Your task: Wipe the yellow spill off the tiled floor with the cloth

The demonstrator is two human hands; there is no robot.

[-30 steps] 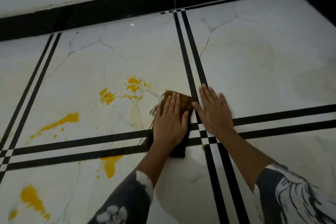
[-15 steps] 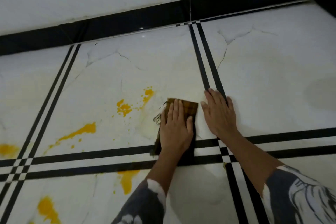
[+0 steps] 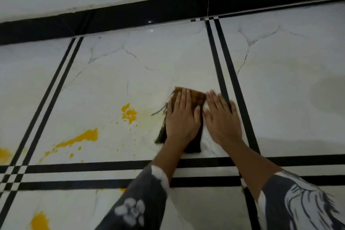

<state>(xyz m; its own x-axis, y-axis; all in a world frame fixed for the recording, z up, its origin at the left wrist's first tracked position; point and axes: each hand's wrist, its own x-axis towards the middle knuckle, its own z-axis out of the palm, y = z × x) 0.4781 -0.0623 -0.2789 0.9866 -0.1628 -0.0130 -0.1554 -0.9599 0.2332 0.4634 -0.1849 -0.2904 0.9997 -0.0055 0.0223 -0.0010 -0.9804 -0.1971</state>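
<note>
The left hand has pushed the cloth forward, wiping away the upper yellow splatter beside it.

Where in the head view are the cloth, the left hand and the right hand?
cloth (image 3: 196, 97): head view, far brown edge.
left hand (image 3: 182, 117): head view, back of hand.
right hand (image 3: 223, 119): head view, back of hand.
</note>
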